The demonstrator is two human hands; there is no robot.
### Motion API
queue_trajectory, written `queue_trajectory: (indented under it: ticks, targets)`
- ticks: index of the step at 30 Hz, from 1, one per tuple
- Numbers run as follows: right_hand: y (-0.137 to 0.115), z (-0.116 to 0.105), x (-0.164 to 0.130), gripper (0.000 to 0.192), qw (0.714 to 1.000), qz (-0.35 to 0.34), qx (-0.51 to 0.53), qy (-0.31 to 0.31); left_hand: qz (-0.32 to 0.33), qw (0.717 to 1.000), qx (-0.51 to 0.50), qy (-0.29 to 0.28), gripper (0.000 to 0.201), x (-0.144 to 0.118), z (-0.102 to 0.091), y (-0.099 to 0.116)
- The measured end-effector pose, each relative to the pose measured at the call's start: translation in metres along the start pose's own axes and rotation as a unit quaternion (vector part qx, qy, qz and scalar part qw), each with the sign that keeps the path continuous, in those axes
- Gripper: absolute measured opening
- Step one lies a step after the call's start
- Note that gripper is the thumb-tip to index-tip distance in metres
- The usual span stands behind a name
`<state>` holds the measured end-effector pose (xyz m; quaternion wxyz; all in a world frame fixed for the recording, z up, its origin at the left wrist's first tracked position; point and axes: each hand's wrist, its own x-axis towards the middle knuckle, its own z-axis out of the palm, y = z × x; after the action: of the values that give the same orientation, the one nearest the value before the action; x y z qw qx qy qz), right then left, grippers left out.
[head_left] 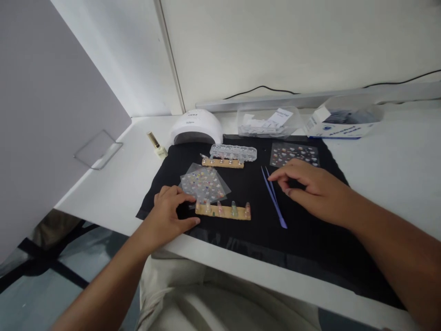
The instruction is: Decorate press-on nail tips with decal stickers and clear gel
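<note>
A beige strip with several decorated nail tips (223,212) lies on the black mat (241,232) near the table's front edge. My left hand (168,214) has its thumb and index finger pinched around the strip's left end. Blue tweezers (274,201) lie slantwise to the right, their points away from me. Over them is my right hand (310,186), fingers bent and thumb apart, the index fingertip at the upper part of one arm; contact is hard to judge. Overlapping clear sticker sheets (204,182) rest just behind the strip.
Farther back are a second nail-tip strip (223,163), a clear compartment case (234,151), another sticker sheet (294,154) and a white nail lamp (197,125). A polish bottle (157,146) stands left. A clear bin (268,123) and an alcohol pad box (342,126) line the rear.
</note>
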<state>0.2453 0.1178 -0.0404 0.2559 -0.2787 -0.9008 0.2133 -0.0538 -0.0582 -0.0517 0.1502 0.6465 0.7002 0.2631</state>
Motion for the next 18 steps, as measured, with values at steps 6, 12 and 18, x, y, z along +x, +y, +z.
queue_trajectory:
  ticks: [6, 12, 18]
  targets:
    - [-0.006, -0.002, 0.0016, 0.019, 1.0, 0.015, 0.014, -0.007, -0.011, 0.999, 0.007, -0.029, 0.024, 0.0078, 0.0024, 0.0065]
    - [-0.0086, -0.003, 0.0018, 0.018, 0.999, 0.031, 0.023, -0.01, -0.001, 0.999, 0.005, -0.037, 0.018, 0.0079, 0.0032, 0.0067]
    - [-0.0025, -0.0047, 0.0039, 0.015, 0.998, 0.049, 0.035, -0.025, 0.037, 0.999, -0.001, -0.023, 0.011, 0.001, 0.0048, 0.0063]
